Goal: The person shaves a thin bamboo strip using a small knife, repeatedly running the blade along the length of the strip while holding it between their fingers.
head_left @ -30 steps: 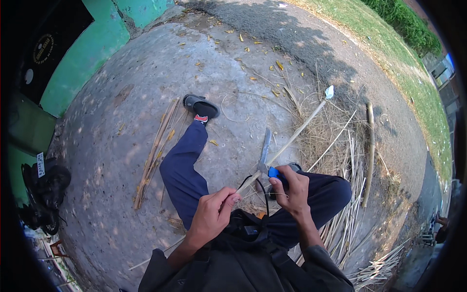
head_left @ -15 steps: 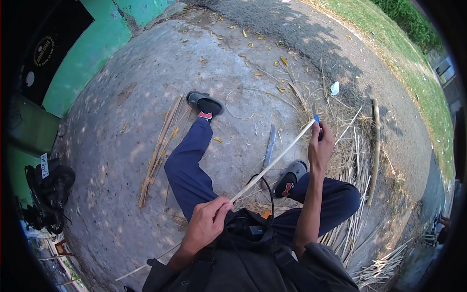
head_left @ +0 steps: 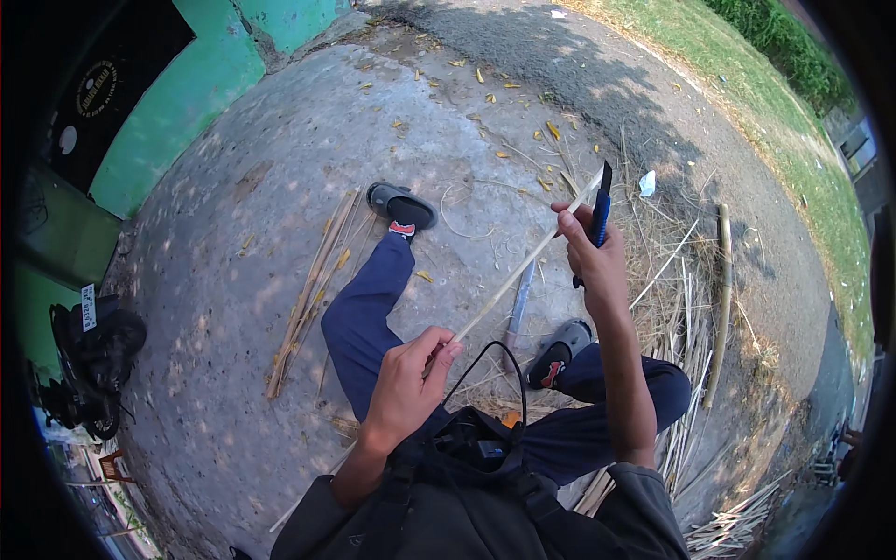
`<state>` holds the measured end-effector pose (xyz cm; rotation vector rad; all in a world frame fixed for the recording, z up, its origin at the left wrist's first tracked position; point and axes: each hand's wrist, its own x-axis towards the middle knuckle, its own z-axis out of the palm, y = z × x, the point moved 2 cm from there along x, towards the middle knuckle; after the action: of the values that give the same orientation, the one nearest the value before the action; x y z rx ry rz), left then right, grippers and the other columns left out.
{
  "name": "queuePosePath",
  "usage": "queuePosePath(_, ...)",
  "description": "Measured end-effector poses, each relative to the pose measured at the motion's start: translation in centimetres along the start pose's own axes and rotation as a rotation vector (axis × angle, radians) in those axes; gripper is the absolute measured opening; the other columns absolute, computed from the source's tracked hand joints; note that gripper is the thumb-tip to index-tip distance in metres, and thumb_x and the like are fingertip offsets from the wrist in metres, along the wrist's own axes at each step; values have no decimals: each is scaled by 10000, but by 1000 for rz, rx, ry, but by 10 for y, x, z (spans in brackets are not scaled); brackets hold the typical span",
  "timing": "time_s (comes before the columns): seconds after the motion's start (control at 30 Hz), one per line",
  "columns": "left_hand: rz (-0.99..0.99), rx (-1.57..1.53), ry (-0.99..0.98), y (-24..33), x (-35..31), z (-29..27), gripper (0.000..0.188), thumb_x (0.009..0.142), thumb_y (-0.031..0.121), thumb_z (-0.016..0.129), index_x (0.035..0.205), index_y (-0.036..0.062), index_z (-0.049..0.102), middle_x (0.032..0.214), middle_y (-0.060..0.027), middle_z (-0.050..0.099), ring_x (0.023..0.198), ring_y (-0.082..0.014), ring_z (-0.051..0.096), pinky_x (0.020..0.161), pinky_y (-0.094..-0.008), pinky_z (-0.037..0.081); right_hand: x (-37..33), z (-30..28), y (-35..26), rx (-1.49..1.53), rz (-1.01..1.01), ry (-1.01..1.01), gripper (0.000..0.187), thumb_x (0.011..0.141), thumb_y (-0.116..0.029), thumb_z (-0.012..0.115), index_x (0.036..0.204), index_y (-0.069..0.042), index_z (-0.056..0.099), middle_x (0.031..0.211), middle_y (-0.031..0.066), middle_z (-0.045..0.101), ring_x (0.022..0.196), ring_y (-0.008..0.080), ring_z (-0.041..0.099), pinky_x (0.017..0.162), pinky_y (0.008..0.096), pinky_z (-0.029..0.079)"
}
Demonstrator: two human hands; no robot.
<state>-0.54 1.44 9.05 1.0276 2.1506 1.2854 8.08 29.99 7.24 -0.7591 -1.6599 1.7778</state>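
Note:
A long, pale bamboo strip (head_left: 504, 285) slants across in front of me, running from lower left to upper right. Its lower part is pinched between the thumb and fingers of my left hand (head_left: 403, 385). My right hand (head_left: 599, 264) is closed around a blue utility knife (head_left: 600, 219), whose dark blade points up and away from me. That hand's thumb and fingertips also touch the strip near its far end, which lies close beside the blade. Beneath the strip, a long flat blade (head_left: 519, 313) lies on the ground between my feet.
Split bamboo strips (head_left: 317, 280) lie left of my left leg. Right of me are piled strips and shavings (head_left: 686, 317) and a thick stick (head_left: 722, 299). A white scrap (head_left: 648, 183) lies farther off. A motorcycle (head_left: 98, 364) stands at the left by a green wall (head_left: 154, 140).
My right hand has shifted slightly left and up and turned, so the knife now shows fully. Its fingers have come onto the strip's far end. My left hand has moved up a little.

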Motion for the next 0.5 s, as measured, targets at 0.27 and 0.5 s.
queuePosePath(0.27, 29, -217, -92, -1, 21, 3, 157, 1082, 103, 644, 1153, -28, 695, 788, 10, 625, 697, -29, 516, 591, -229, 414, 19, -29, -57, 222, 67, -113, 329, 1027, -297, 748, 1140, 10, 712, 793, -17, 636, 483, -3, 334, 464, 226, 213)
queuePosePath(0.5, -32, -441, -142, -4, 27, 12, 219, 1120, 143, 592, 1190, -39, 693, 802, 36, 558, 668, -20, 450, 558, -207, 358, -8, -26, -47, 2, -275, 43, 456, 1105, -376, 575, 1323, 23, 614, 773, 2, 625, 547, 12, 328, 508, 236, 254)
